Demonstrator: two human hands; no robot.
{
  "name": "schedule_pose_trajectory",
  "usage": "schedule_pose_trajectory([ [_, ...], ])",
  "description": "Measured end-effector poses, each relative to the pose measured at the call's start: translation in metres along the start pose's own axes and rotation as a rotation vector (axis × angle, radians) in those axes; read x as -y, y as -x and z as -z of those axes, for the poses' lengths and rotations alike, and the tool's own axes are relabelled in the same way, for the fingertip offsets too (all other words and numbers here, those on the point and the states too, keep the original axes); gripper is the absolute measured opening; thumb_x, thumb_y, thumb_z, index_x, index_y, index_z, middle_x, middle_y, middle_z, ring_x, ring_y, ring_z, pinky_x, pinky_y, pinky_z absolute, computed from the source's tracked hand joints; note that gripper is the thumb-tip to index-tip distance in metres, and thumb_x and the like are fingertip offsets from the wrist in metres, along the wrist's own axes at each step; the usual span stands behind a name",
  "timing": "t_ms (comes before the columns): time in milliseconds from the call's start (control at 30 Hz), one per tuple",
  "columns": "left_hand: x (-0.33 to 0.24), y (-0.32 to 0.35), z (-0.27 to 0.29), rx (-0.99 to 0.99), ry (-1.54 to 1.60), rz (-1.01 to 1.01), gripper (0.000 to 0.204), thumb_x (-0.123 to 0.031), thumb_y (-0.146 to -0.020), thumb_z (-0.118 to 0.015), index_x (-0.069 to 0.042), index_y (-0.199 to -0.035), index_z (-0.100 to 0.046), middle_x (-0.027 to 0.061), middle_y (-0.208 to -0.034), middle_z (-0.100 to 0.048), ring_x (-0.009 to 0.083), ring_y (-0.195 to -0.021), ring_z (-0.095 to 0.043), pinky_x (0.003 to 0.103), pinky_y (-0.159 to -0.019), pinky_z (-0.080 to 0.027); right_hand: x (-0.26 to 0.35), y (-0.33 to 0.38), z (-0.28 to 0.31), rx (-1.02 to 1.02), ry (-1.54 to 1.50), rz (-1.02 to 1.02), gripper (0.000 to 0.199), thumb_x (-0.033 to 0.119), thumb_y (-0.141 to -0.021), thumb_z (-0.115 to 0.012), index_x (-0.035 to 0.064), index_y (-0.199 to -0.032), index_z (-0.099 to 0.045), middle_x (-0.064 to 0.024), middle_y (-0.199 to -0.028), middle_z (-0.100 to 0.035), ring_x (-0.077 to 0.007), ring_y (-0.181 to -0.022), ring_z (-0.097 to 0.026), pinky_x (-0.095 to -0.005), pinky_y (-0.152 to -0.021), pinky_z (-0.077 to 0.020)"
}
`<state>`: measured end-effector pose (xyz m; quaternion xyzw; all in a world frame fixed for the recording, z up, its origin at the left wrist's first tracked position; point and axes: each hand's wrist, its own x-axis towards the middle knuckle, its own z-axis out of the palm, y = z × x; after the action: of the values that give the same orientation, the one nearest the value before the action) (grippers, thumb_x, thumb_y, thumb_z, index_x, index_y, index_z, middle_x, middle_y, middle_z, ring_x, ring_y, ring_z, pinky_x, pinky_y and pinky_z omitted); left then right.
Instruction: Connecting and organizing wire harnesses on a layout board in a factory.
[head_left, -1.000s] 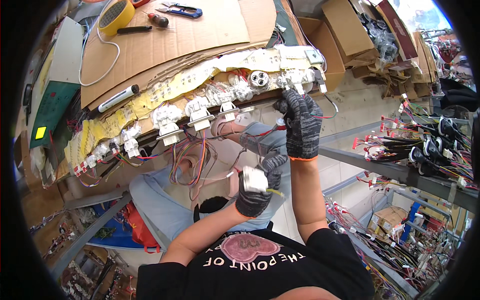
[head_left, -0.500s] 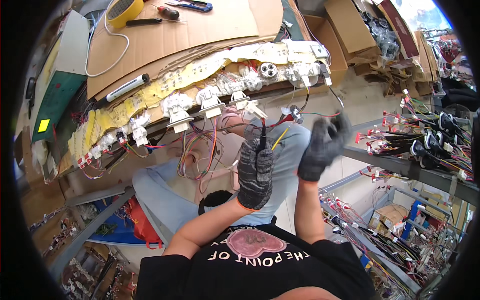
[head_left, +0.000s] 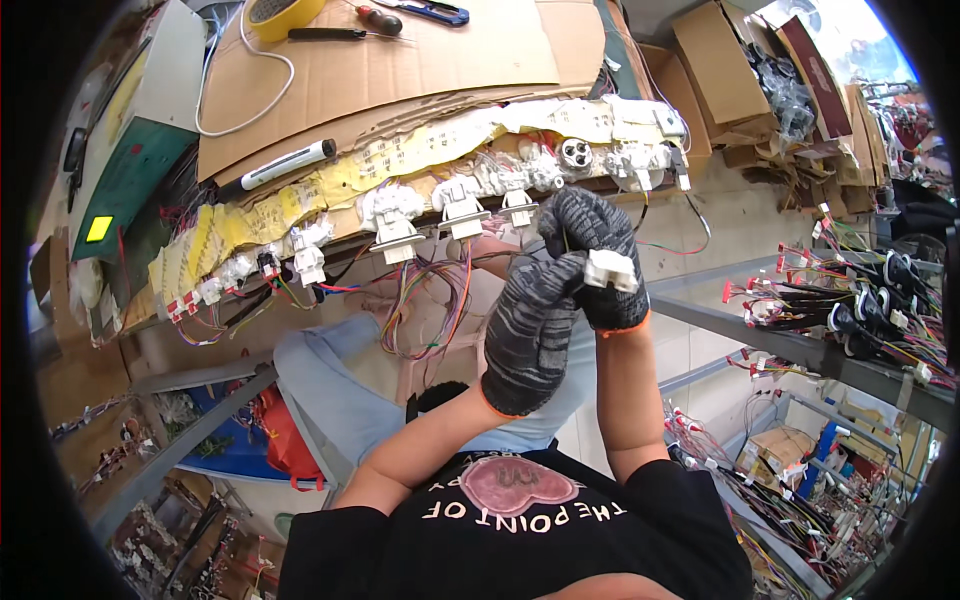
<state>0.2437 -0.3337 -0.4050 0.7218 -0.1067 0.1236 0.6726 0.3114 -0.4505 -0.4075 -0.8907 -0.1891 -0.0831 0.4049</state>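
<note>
Both hands wear grey knit gloves and meet just below the bench's front edge. My left hand [head_left: 528, 340] pinches a small white plastic connector [head_left: 610, 269] with its fingertips. My right hand [head_left: 592, 235] curls around the same connector from behind, and thin wires run up from it. Right above them, a row of white connectors [head_left: 460, 205] with coloured wire bundles [head_left: 425, 300] hangs from a board covered in yellowed paper strips [head_left: 300, 195].
A cardboard sheet [head_left: 400, 50] on the bench carries a white marker [head_left: 285, 165], a yellow tape roll [head_left: 280, 10] and a screwdriver [head_left: 380, 18]. A green device [head_left: 135, 170] stands at left. A metal rack [head_left: 800, 345] at right holds red-and-black wire harnesses [head_left: 850, 300]. Cardboard boxes [head_left: 740, 70] are stacked behind.
My right hand left the board's edge, dropped to the right, then came back in. Both hands have risen and closed together on the white connector.
</note>
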Motion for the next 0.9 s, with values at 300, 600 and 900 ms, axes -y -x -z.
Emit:
schedule_pose_trajectory([
  [300,0.002,-0.005,0.007,0.056,-0.166,-0.028,0.027,0.000,-0.080,-0.056,0.000,-0.107,-0.058,0.0134,-0.100,-0.061,0.0274,-0.092,-0.058,0.034,-0.081,-0.044,0.005,-0.008,-0.008,-0.052,-0.627,-0.371,0.018,0.018,-0.084,-0.049,0.0008,-0.082,-0.053,-0.0055,-0.075,-0.051,-0.0149,-0.066,-0.048,-0.0271,-0.059,-0.0380],
  [600,0.002,-0.007,0.017,0.195,-0.194,0.089,0.031,-0.003,-0.079,-0.054,0.000,-0.110,-0.056,0.0162,-0.099,-0.060,0.0297,-0.092,-0.057,0.036,-0.080,-0.045,0.058,0.017,-0.015,-0.767,-0.521,-0.347,0.037,0.014,-0.091,-0.048,-0.0018,-0.124,-0.043,-0.0090,-0.095,-0.060,-0.0134,-0.082,-0.057,-0.0269,-0.071,-0.0470],
  [900,0.001,-0.017,0.005,0.382,-0.059,0.269,0.028,-0.013,-0.082,-0.054,-0.002,-0.107,-0.056,0.0195,-0.096,-0.059,0.0340,-0.088,-0.056,0.039,-0.077,-0.045,0.007,-0.018,0.009,-0.344,0.130,-0.165,0.029,0.009,-0.090,-0.048,0.0005,-0.118,-0.051,-0.0007,-0.071,-0.053,-0.0065,-0.054,-0.045,-0.0217,-0.047,-0.0383],
])
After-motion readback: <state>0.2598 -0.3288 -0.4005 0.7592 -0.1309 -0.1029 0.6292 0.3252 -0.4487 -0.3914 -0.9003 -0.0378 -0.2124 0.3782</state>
